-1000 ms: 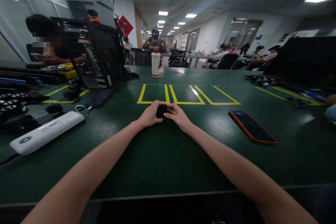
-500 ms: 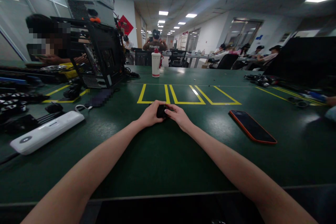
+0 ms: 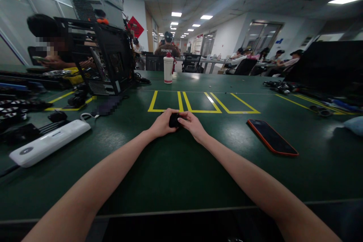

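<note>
A small black object (image 3: pixel 174 120) sits between my two hands, just in front of the yellow tape outlines; its exact kind does not show. My left hand (image 3: pixel 163 124) is wrapped round its left side, with the thumb in front and the fingers over the top. From the right, my right hand (image 3: pixel 193 125) pinches the same object, thumb and fingers against its edge. Both hands rest low over the green table (image 3: pixel 159 181), and the fingers hide much of the object.
An orange-cased phone (image 3: pixel 272 137) lies to the right, a white power strip (image 3: pixel 51 143) to the left. Beyond stand an open black computer case (image 3: pixel 106 58) and a white bottle (image 3: pixel 168 70). Yellow tape (image 3: pixel 198 111) marks the table ahead. A person (image 3: pixel 49 43) sits at the left.
My hands and the black object look the same. At the far right, another person's hand has left the view. The seated person at the left has shifted slightly.
</note>
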The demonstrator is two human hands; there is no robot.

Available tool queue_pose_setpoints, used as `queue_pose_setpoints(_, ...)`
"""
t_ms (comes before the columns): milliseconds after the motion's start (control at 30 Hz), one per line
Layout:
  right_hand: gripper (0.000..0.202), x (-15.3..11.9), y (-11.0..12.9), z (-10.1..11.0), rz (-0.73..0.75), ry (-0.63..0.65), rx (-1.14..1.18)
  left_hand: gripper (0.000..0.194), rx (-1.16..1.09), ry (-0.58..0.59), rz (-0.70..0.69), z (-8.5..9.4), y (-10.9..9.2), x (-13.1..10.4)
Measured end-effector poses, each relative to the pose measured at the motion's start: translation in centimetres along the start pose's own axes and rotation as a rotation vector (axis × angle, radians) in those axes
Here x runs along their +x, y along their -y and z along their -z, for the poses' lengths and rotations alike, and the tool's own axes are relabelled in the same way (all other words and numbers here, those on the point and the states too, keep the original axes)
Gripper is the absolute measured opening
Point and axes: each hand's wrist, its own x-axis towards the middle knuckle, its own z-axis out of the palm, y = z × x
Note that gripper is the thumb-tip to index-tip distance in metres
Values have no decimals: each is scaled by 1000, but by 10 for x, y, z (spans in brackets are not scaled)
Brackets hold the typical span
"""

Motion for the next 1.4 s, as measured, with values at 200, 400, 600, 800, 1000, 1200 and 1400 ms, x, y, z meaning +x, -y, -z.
queue_pose_setpoints(200,32,-3,4,-1,-13,42,25,61,-6,15,7,2,-2,-1)
queue_pose_setpoints(400,30,-5,2,-2,23,23,17,61,-6,5,9,1,-2,-1)
queue_pose_setpoints(600,29,2,-5,-1,-8,-29,11,62,9,-6,2,-1,1,0)
queue_pose_setpoints(800,32,0,0,0,-10,25,42,61,6,13,-4,1,-1,-1)
queue_pose_setpoints(1000,29,-5,1,0,47,34,40,60,4,25,9,3,-3,-1)
queue_pose_setpoints(1200,26,-1,-1,0,25,-31,-23,62,5,15,18,1,-1,0)
queue_pose_setpoints(1400,34,-2,-4,2,15,20,29,62,1,9,19,1,-1,-1)
